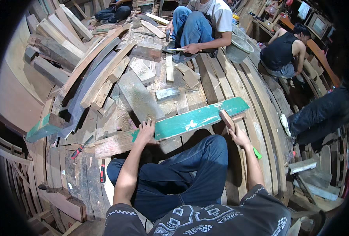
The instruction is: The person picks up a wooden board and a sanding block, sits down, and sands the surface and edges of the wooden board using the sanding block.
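Green paint coats most of the wooden board (182, 125) lying slantwise beyond the person's bent legs (182, 173). The left hand (146, 133) is clasped across it; the right hand (238, 134) — well apart — closes around a small brown block (226, 118) near the board's right end.

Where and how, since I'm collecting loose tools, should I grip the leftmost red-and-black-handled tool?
Grip the tool by its red-and-black handle, probably from the near left: it lies slantwise, that end toward the lower left, its slim shaft pointing upper right.
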Tool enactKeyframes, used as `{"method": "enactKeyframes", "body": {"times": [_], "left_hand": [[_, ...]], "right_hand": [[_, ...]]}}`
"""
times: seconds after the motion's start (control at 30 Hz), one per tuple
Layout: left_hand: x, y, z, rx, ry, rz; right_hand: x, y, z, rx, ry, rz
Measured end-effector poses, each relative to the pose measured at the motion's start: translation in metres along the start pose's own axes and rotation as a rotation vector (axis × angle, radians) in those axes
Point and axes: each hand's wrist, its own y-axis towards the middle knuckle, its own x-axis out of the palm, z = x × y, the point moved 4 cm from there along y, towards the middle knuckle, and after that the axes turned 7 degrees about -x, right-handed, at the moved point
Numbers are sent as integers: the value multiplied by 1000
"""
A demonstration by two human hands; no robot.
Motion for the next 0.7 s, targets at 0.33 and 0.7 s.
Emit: {"method": "enactKeyframes", "body": {"times": [0.33,0.7], "left_hand": [[4,3,1,29,5,95],[7,3,3,30,5,65]], "right_hand": [[-36,2,-29,146,120,-69],[-26,5,-2,267,61,131]]}}
